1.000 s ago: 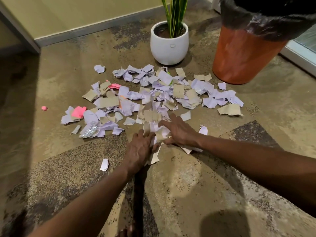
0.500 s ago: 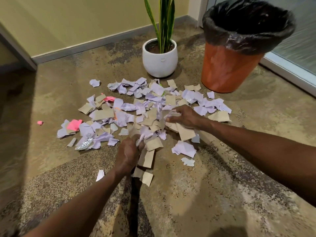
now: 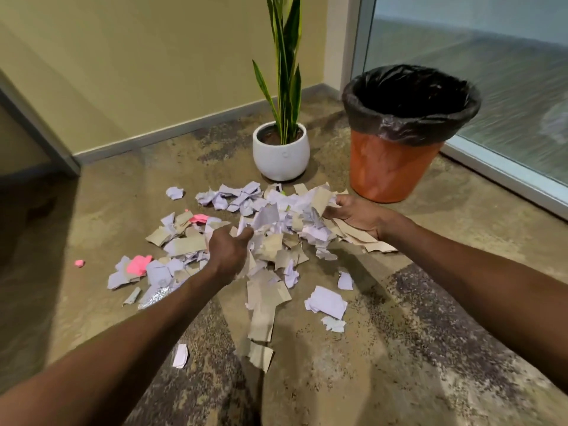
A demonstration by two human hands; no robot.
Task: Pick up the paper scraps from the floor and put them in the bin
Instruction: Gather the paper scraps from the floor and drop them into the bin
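Both hands have risen from the floor since half a second ago, lifting a heap of torn lilac and brown paper scraps (image 3: 285, 222) between them. The left hand (image 3: 229, 250) clenches one side, the right hand (image 3: 358, 215) the other; several pieces look blurred beneath. More scraps lie on the mottled brown floor (image 3: 399, 348), near the orange bin with black liner (image 3: 390, 167).

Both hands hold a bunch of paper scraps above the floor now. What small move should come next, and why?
Probably carry the bunch to the right and over the bin. The left hand and right hand grip the paper scraps between them, some pieces hang loose below, and the bin's lined mouth stands open just beyond the right hand.
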